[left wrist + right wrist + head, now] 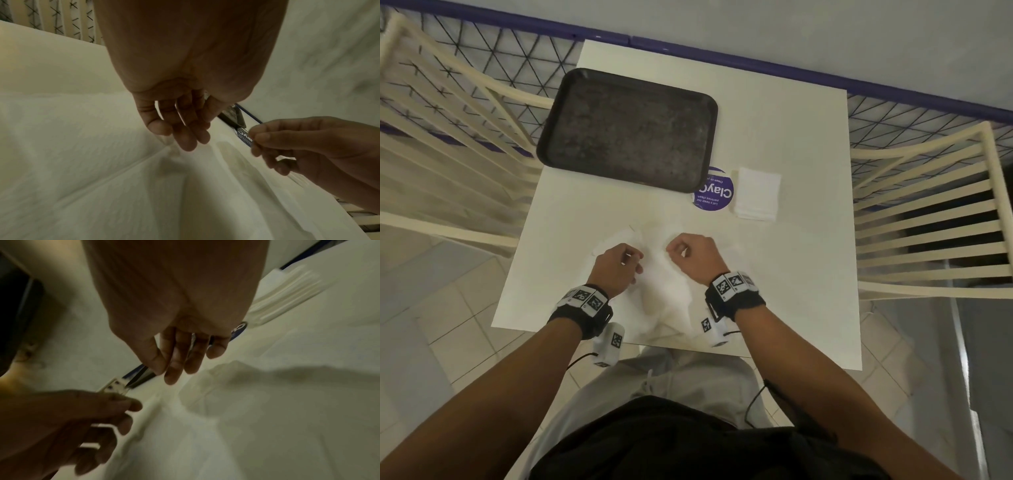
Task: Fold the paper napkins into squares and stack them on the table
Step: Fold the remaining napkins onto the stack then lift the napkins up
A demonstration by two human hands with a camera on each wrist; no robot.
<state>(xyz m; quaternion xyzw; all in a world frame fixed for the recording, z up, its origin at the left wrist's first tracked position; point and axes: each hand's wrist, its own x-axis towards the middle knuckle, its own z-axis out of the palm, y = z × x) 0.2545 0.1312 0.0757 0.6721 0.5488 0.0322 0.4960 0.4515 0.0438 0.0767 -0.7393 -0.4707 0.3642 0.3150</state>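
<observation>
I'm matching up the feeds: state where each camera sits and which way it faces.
Head: worn on the head, facing down at the table, tray and stack; both forearms and hands show.
Left wrist: looks along the left hand at the napkin.
Right wrist: looks along the right hand.
Both wrist views share the napkin and the opposite hand.

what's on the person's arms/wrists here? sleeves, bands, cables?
Forearms are bare, no sleeves in view. Each wrist carries a black strap: left wrist band and right wrist band, both faced with white square tiles printed with black fiducial markers. Under each hangs a white camera pod, left and right, also marker-tagged. A thin black cable trails from the right pod toward the torso.
</observation>
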